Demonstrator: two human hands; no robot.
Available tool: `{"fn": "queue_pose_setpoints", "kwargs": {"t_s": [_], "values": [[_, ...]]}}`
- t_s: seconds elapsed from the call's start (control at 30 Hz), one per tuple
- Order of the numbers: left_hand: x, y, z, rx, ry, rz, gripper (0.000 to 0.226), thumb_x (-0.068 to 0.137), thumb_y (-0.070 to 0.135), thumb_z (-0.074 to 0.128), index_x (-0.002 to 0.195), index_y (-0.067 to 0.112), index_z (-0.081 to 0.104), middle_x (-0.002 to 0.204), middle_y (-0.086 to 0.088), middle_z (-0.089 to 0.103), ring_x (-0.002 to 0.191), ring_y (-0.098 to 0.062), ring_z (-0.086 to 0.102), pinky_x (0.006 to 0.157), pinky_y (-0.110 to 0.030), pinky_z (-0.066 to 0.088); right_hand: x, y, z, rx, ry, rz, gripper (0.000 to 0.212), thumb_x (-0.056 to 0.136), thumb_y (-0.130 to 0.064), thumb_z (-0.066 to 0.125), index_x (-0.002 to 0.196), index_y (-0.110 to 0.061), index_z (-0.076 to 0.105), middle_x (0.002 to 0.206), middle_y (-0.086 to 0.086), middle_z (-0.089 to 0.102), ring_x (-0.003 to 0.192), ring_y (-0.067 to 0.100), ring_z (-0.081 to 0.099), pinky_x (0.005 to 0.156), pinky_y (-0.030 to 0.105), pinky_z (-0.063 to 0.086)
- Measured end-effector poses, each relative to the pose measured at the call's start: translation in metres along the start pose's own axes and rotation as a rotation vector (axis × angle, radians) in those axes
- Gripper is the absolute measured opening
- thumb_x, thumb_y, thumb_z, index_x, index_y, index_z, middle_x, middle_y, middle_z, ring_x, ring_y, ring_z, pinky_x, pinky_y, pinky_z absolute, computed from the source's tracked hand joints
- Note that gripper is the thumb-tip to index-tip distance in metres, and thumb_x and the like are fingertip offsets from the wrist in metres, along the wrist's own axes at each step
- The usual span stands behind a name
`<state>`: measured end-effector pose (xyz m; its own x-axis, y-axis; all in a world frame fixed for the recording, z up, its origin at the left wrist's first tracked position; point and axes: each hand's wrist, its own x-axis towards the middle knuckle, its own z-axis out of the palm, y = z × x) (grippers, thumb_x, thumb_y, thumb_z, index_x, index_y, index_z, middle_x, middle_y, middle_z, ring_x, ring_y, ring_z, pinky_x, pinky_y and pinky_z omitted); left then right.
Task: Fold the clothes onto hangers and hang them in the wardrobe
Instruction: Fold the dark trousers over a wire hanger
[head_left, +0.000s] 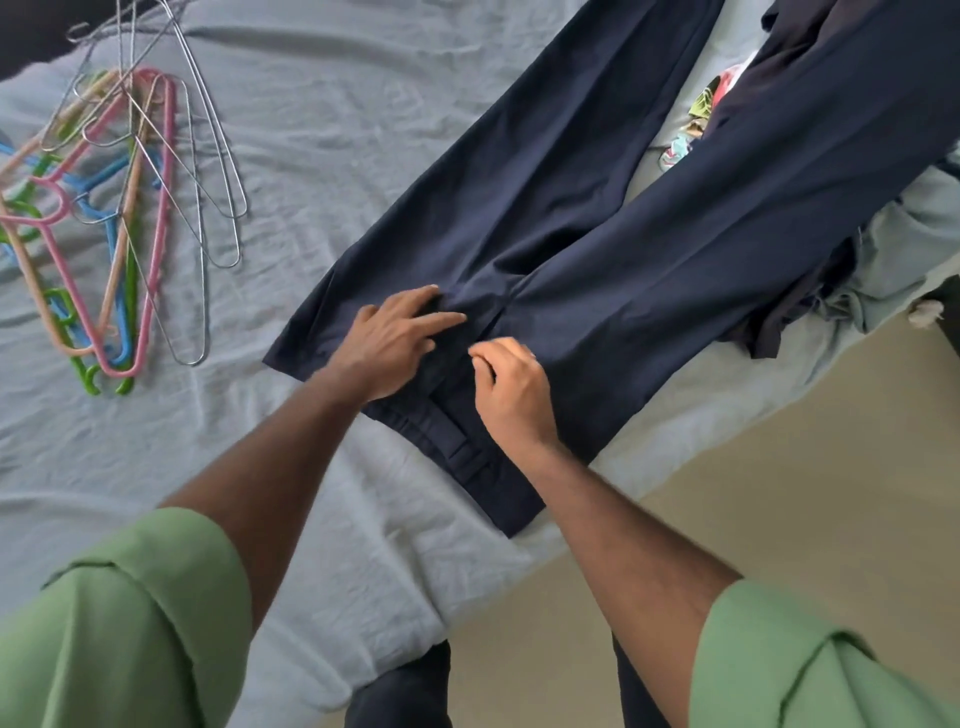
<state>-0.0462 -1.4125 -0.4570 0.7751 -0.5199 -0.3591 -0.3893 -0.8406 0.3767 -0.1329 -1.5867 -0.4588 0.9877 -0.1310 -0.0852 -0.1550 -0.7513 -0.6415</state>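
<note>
Lying flat on the bed (322, 130), the navy trousers (597, 218) stretch away from the person. Left hand (397, 343) presses the crotch area with straight fingers; right hand (511, 387) pinches fabric beside it. Hangers (119, 208) lie well apart to the left.

A home bedroom; a bed (322, 130) under a wrinkled pale-blue sheet. Hangers (119, 208) and trousers (597, 218) lie on it; beige floor (779, 467) beside.

Your bed (322, 130), pale blue sheet: hangers (111, 218) far left, navy trousers (597, 218) centre-right, clothes pile (810, 93) far right.
</note>
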Motion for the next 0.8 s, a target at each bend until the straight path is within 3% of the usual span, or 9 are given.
{"fn": "queue_pose_setpoints", "kwargs": {"t_s": [0.13,0.23,0.3,0.43,0.63,0.7,0.8], "values": [[0.033,0.011,0.013,0.145,-0.073,-0.037,0.061,0.105,0.029,0.045,0.152,0.058,0.02,0.169,0.005,0.002,0.153,-0.021,0.007,0.105,-0.052,0.028,0.037,0.006,0.018,-0.051,-0.006,0.147,0.02,0.094,-0.002,0.06,0.107,-0.004,0.075,0.1,0.015,0.07,0.092,0.035,0.066,0.08,0.043,0.052],[0.047,0.006,0.017,0.222,-0.075,-0.054,0.066,0.103,0.028,0.048,0.152,0.06,0.017,0.165,0.005,0.009,0.147,-0.023,0.013,0.101,-0.054,0.032,0.046,0.015,0.02,-0.017,0.009,0.29,0.023,0.092,-0.006,0.068,0.113,-0.008,0.075,0.103,0.012,0.071,0.095,0.03,0.068,0.083,0.04,0.052],[0.053,0.001,0.017,0.249,-0.083,-0.038,0.069,0.102,0.028,0.05,0.151,0.062,0.015,0.161,0.006,0.012,0.144,-0.023,0.016,0.1,-0.055,0.034,0.05,0.02,0.02,0.045,0.043,0.38,0.018,0.087,-0.008,0.075,0.105,-0.009,0.076,0.098,0.009,0.072,0.09,0.025,0.068,0.082,0.04,0.055],[0.066,-0.003,0.011,0.214,-0.131,-0.049,0.077,0.098,0.031,0.058,0.151,0.063,0.011,0.156,0.006,0.017,0.141,-0.021,0.018,0.098,-0.056,0.039,0.053,0.025,0.021,0.035,0.042,0.334,0.009,0.085,-0.01,0.078,0.093,-0.008,0.077,0.089,0.009,0.069,0.082,0.028,0.066,0.076,0.044,0.055],[0.08,-0.003,0.001,0.176,-0.24,-0.052,0.083,0.094,0.033,0.064,0.149,0.065,0.012,0.151,0.008,0.017,0.138,-0.021,0.019,0.095,-0.056,0.042,0.051,0.024,0.02,0.073,0.045,0.288,0.039,0.086,-0.003,0.076,0.124,-0.009,0.072,0.1,0.005,0.066,0.092,0.022,0.066,0.085,0.033,0.054],[0.083,-0.002,-0.002,0.145,-0.275,-0.055,0.079,0.093,0.04,0.064,0.148,0.066,0.014,0.15,0.008,0.017,0.138,-0.021,0.019,0.096,-0.056,0.041,0.057,0.023,0.018,0.068,0.055,0.336,0.033,0.083,-0.009,0.081,0.116,-0.012,0.076,0.096,0.002,0.064,0.086,0.02,0.065,0.081,0.035,0.055],[0.082,0.006,-0.005,0.112,-0.273,-0.08,0.085,0.075,0.076,0.064,0.148,0.065,0.021,0.147,0.007,0.02,0.137,-0.021,0.021,0.097,-0.058,0.041,0.067,0.024,0.017,0.036,0.079,0.399,0.021,0.078,-0.018,0.085,0.087,-0.013,0.068,0.086,-0.002,0.061,0.075,0.018,0.063,0.07,0.038,0.055]]}}
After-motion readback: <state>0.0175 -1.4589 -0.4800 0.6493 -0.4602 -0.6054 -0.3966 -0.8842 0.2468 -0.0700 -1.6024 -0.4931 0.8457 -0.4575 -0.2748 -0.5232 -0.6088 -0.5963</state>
